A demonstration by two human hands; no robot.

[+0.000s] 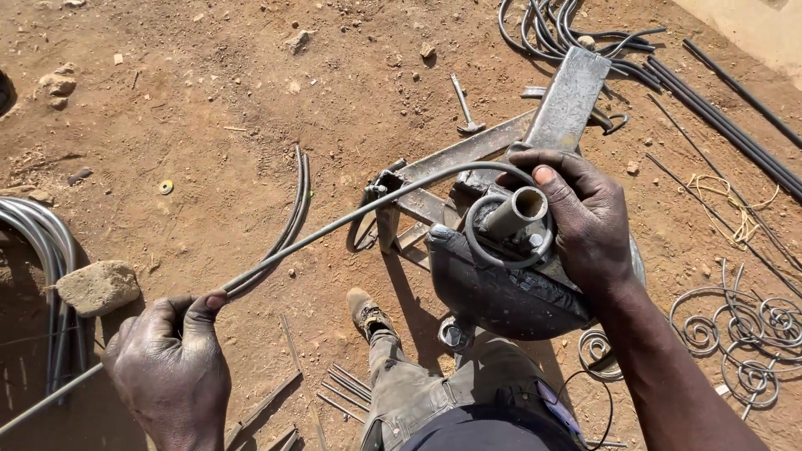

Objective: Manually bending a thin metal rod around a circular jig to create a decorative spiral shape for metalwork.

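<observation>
A long steel rod (334, 230) runs from the lower left corner up to a bending jig (501, 276), where its far end curls in about 1 ring around an upright pipe stub (518, 210). The left hand (171, 367) is clamped around the straight run of the rod near the lower left, thumb laid along it. The right hand (585, 221) lies over the curled end, fingers pressed on the rod beside the pipe stub; whether it grips or only presses cannot be told.

The jig's rounded dark body stands on bare dirt ground (234, 108), joined to a flat steel frame (468, 154) that extends toward the upper right. Open ground lies to the left of the frame and above the rod. A small hammer (464, 104) lies just above the frame.

The person's boot (366, 311) and trouser leg stand just left of the jig, under the rod. Finished spiral scrolls (735, 334) lie at the right edge, partly cut off. Straight dark bars (735, 125) cross the upper right corner, and curved rods (46, 242) are cut off at the left edge beside a stone (98, 286). 2 bent rods (288, 225) lie on the dirt under the long rod.

The right forearm hides part of the jig's right side. The rod's near end leaves the picture at the lower left.
</observation>
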